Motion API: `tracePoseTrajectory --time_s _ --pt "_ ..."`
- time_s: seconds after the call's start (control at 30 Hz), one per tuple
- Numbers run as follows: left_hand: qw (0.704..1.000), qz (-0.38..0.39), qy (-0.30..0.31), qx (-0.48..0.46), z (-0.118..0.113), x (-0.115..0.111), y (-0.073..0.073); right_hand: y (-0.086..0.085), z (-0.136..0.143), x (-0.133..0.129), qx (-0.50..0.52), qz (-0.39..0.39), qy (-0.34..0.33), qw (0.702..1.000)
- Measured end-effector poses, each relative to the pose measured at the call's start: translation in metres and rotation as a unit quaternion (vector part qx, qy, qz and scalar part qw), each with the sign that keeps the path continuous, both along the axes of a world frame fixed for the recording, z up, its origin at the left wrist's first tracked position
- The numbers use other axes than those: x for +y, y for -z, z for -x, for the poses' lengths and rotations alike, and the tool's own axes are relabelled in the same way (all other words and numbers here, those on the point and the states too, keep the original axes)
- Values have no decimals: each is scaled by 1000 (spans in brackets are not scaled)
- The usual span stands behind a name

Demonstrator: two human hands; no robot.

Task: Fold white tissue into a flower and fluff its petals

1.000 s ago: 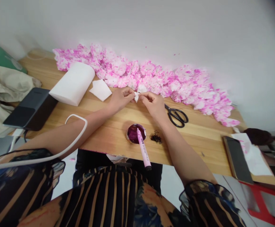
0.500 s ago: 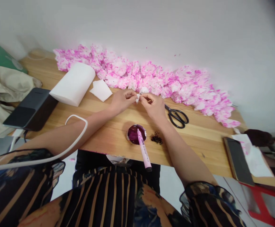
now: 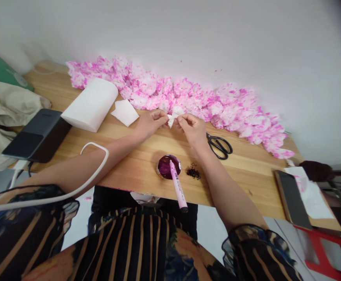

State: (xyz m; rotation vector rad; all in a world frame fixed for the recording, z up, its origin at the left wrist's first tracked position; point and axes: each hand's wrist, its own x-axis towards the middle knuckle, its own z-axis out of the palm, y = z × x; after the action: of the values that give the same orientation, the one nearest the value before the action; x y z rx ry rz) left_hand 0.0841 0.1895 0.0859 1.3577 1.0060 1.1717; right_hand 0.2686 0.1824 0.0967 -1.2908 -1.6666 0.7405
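Between my hands is a small piece of crumpled white paper (image 3: 171, 119), above the middle of the wooden table. My left hand (image 3: 153, 123) pinches its left side with thumb and fingertips. On the other side, my right hand (image 3: 192, 128) is closed in a pinch at its right edge. Just beyond lies a long heap of pink-and-white paper flowers (image 3: 147, 88) along the wall. Black-handled scissors (image 3: 219, 146) rest right of my right hand, their blades partly hidden by it. Closer to me, a pink marker (image 3: 178, 187) leans in a small dish (image 3: 163, 168) with a dark purple inside.
A white paper roll (image 3: 90, 103) and a cut white sheet (image 3: 125, 112) lie at left, beside a dark box-shaped device (image 3: 38, 134) with a white cable (image 3: 100, 168). Small black ties (image 3: 193, 171) lie by the dish. A dark flat object (image 3: 292, 199) sits at the right edge.
The white paper between my fingers has spread wider and shows more. My right hand has shifted slightly right, away from my left hand.
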Motion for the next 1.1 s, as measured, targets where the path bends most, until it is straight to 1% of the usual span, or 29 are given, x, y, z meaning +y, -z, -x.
tracePoseTrajectory --time_s 0.1,0.2,0.3,0.43,0.63,0.8,1.1 --pt "1000 -5 4 8 0 0 0 -5 3 -5 -18 -13 -7 1000" --pt "1000 -21 9 20 0 -2 -1 -11 8 -11 -59 -35 -8 998" --pt "999 -30 13 29 0 -3 -2 -12 11 -14 -85 -47 1 995" --pt "999 -23 9 31 0 -2 -1 -10 9 -12 -82 -44 6 996" --pt "1000 -19 8 15 0 -1 0 -9 6 -9 -54 -23 -11 998" --pt "1000 -11 7 14 0 -3 -4 -11 6 -10 -47 -26 -13 998" --pt "1000 -4 14 -13 -1 -3 -5 -8 7 -10 -80 -58 -12 995"
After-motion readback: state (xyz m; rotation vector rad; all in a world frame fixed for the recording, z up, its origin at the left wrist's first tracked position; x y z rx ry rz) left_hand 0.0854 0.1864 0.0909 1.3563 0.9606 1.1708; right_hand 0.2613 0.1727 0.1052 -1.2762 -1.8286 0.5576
